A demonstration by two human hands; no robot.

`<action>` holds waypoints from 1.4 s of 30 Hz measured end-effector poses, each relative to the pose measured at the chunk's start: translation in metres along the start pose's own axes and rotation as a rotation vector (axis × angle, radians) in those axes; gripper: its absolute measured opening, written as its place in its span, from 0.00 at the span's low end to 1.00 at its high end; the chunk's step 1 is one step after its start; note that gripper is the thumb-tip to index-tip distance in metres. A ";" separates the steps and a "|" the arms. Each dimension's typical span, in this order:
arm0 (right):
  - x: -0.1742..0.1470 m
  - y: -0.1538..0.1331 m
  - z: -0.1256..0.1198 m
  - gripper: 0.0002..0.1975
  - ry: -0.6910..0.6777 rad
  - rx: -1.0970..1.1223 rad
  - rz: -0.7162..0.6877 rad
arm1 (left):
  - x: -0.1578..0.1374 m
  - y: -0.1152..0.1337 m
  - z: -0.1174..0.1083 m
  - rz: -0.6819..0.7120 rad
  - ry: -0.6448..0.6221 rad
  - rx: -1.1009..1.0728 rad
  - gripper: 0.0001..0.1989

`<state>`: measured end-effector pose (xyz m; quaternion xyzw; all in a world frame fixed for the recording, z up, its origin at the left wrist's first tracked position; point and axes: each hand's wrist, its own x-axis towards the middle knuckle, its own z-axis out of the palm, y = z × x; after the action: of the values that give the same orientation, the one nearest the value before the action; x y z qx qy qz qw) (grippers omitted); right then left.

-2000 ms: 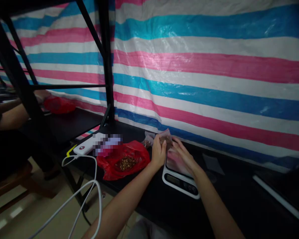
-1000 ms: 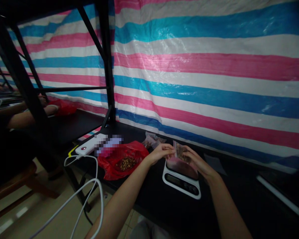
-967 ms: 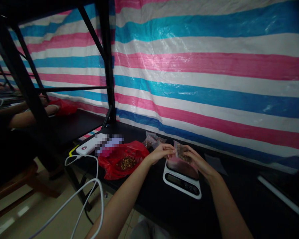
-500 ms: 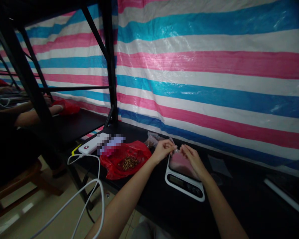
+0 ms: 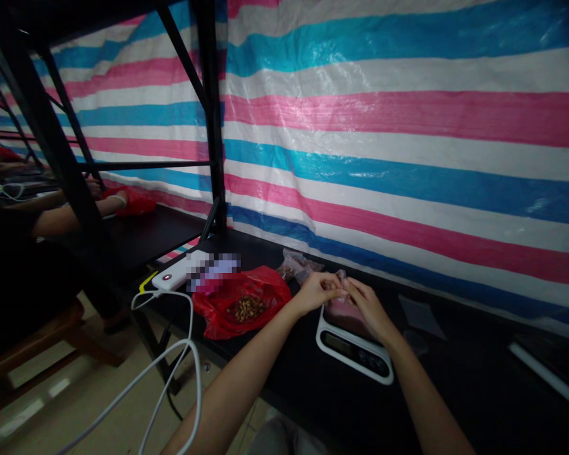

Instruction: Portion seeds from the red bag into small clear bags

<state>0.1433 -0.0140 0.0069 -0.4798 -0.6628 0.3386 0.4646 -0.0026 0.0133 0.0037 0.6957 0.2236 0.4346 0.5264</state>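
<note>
Above a white digital scale [image 5: 355, 359] with a dark, shiny top, my two hands meet. Between them is a small clear plastic bag [image 5: 343, 278], partly hidden by the fingers. My left hand [image 5: 318, 292] pinches it from the left, and my right hand [image 5: 363, 300] pinches it from the right. What the bag holds is hard to make out. Just behind my left hand lie clear plastic bags [image 5: 294, 265] with small brown pieces inside. To the left, an opened red plastic bag [image 5: 270, 287] holds a heap of small brown, nut-like pieces [image 5: 247, 308].
A white power bank [image 5: 177, 273] with a white cable [image 5: 189, 344] lies at the table's left end. Right of the scale are a flat clear bag [image 5: 422, 316] and a white-edged dark object [image 5: 547, 376]. A black metal post [image 5: 213, 126] rises at left; beyond it another person's arm [image 5: 76, 215] reaches a red bag.
My hands have come together, fingertips now meeting at the small plastic bag where a gap showed before. The view has shifted slightly.
</note>
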 end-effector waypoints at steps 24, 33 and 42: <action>-0.001 -0.018 0.014 0.16 0.179 0.118 -0.129 | -0.014 0.012 0.022 0.081 0.334 0.070 0.16; 0.000 -0.015 0.021 0.15 0.165 0.206 -0.105 | -0.012 0.010 0.024 0.118 0.399 0.175 0.12; -0.008 -0.024 0.026 0.14 0.120 0.257 -0.097 | -0.006 0.015 0.005 0.105 0.452 0.078 0.12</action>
<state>0.1115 -0.0290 0.0174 -0.4033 -0.6073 0.3686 0.5768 -0.0039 0.0005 0.0148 0.6110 0.3161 0.5973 0.4124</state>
